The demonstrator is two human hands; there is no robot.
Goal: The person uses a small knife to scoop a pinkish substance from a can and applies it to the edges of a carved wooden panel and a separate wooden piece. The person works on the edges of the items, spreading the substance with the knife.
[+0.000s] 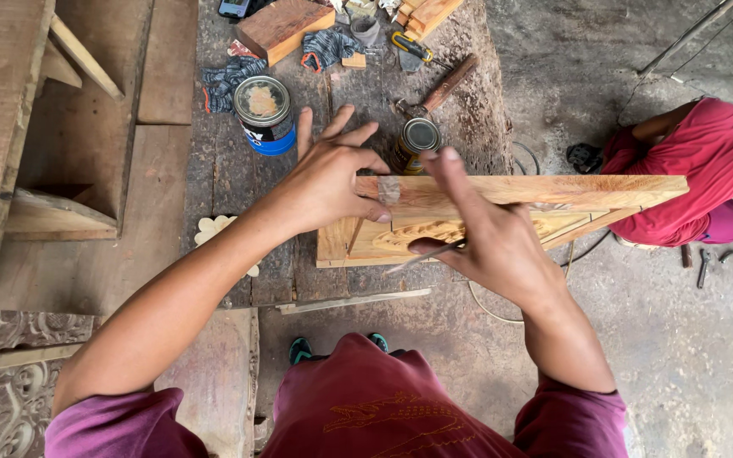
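On bench: two tins point(263, 110), one panel point(502, 212).

This is a wood workshop, prob. a small one w/ a rough bare floor. The old workbench point(239, 170) is dark, scratched and stained. Lots of wood lies about: a block point(284, 27), planks point(167, 59), thin sticks point(354, 300), and carved pieces w/ swirly patterns point(10, 399). A carved wood frame point(502, 208) sits on the bench edge. Work stuff is all over: an open tin point(265, 113), a 2nd tin point(417, 142), a hammer point(434, 89), a screwdriver point(411, 47), rags point(231, 78). Another person in red point(706, 170) sits on the floor nearby.
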